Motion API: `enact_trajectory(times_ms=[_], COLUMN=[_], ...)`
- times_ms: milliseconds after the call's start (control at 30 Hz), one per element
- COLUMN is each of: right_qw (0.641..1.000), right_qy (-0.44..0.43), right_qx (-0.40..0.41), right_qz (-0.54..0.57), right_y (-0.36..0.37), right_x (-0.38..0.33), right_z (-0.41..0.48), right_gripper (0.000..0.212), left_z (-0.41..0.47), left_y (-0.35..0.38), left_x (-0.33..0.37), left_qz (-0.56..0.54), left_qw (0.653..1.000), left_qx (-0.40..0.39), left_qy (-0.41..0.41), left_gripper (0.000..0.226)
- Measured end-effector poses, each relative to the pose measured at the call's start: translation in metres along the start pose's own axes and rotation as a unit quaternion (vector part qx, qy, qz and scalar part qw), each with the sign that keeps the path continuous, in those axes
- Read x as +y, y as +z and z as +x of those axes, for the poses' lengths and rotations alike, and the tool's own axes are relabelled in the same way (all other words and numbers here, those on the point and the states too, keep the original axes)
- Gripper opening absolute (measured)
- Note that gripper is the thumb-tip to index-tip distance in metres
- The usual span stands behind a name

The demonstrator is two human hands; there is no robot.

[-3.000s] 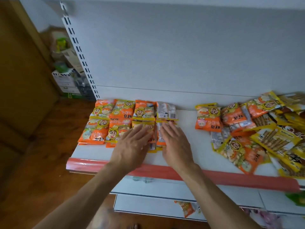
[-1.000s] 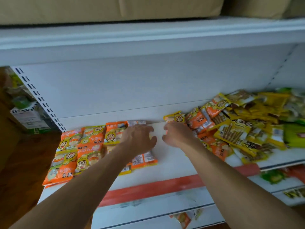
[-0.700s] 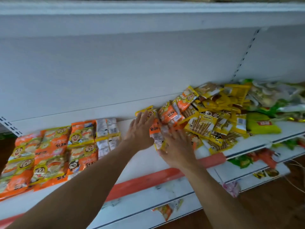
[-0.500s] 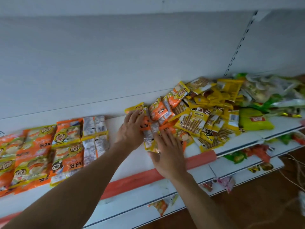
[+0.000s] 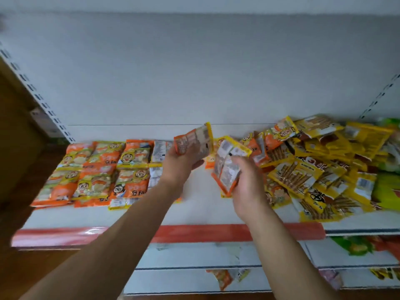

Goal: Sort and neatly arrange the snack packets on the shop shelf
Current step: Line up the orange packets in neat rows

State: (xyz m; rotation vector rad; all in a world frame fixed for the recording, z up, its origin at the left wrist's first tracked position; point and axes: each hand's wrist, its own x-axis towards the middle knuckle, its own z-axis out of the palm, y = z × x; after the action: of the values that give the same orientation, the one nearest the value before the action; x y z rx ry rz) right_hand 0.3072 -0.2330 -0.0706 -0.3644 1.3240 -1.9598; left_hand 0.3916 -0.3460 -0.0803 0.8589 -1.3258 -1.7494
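Above the bare middle of the shelf [image 5: 201,211], two packets have just come off the heap [image 5: 313,167]: the left hand [image 5: 180,169] grips an orange packet [image 5: 193,139], the right hand [image 5: 249,187] pinches a second packet [image 5: 226,169], both backs showing, ready for the tidy rows [image 5: 97,176]

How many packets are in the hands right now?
2 visible: the left-hand packet, held by the left hand above the shelf, and the right-hand packet, held by the right hand beside the unsorted pile. Another may hide behind either.
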Motion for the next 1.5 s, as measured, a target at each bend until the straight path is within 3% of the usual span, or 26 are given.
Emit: enact_trajectory(times_ms=[67,133,333,433,567,733,800,867,933,1000,1133,1267,1367,1500], right_qw=[0.982,0.971,0.98,0.985,0.988,0.99,0.991,0.988,0.985,0.978,0.922,0.784,0.709,0.714], right_qy=[0.098,0.133,0.132,0.13,0.131,0.113,0.089,0.052,0.027,-0.013,-0.187,-0.357,-0.33,-0.228], right_qx=[-0.064,-0.096,-0.114,-0.071,-0.027,-0.082,-0.047,-0.02,0.007,0.039,0.01,-0.089,-0.146,-0.232], right_qz=[0.15,0.174,0.096,0.085,0.078,0.002,-0.089,-0.147,-0.172,-0.205,-0.337,-0.501,-0.606,-0.62], right_y=[0.018,0.042,0.128,0.163,0.19,0.224,0.235,0.244,0.253,0.262,0.283,0.289,0.28,0.265], right_x=[0.006,0.017,0.057,0.074,0.094,0.106,0.11,0.114,0.117,0.119,0.121,0.134,0.147,0.154], right_z=[0.001,0.0,-0.011,-0.013,-0.009,-0.007,-0.001,0.004,0.009,0.016,0.027,0.047,0.057,0.058], right_gripper=[0.039,0.043,0.043,0.033,0.021,0.018,0.018,0.018,0.013,0.001,0.015,0.028,0.032,0.047], left_z=[-0.005,-0.009,-0.02,-0.02,-0.012,0.004,0.012,0.02,0.03,0.042,0.065,0.078,0.083,0.091], left_y=[-0.021,-0.046,-0.115,-0.151,-0.196,-0.259,-0.286,-0.31,-0.327,-0.336,-0.333,-0.328,-0.33,-0.344], left_x=[0.008,0.013,0.031,0.04,0.058,0.082,0.084,0.085,0.088,0.087,0.08,0.077,0.072,0.07], left_qz=[-0.042,-0.056,-0.025,-0.03,-0.053,-0.027,0.025,0.146,0.318,0.475,0.624,0.681,0.693,0.635], left_qw=[0.999,0.998,0.996,0.997,0.991,0.989,0.99,0.979,0.934,0.863,0.765,0.715,0.708,0.754], left_qx=[0.015,0.038,0.071,0.055,0.095,0.109,0.103,0.105,0.107,0.083,0.031,-0.003,-0.075,-0.163], left_qy=[0.005,0.012,0.039,0.054,0.081,0.096,0.089,0.101,0.125,0.153,0.16,0.158,0.113,0.03], left_gripper=[0.02,0.021,0.019,0.023,0.021,0.037,0.037,0.036,0.041,0.052,0.064,0.068,0.065,0.081])
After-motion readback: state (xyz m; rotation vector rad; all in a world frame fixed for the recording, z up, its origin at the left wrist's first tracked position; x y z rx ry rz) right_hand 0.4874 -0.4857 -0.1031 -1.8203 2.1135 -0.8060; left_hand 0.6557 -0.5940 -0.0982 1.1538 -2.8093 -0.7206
